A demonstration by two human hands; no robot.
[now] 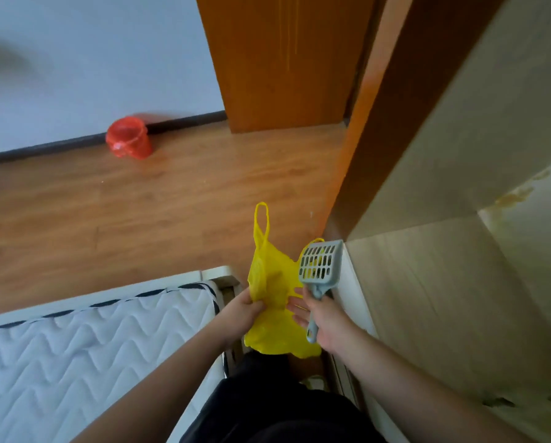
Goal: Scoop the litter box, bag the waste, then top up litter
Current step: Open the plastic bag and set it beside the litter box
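Wooden floor [172,199] underfoot. Left hand [240,310] pinches the yellow plastic bag [272,282] at centre; right hand [323,318] grasps the grey litter scoop [320,262], fingers touching the bag. Mattress [92,340] at seven o'clock, red bucket [128,138] at ten.

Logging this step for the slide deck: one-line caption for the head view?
Left hand grips yellow bag; right hand holds grey scoop.

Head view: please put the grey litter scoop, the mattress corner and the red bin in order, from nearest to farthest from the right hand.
1. Grey litter scoop: held in the right hand itself.
2. Mattress corner: lower left, past the left hand and the yellow bag.
3. Red bin: far upper left, on the floor by the wall.
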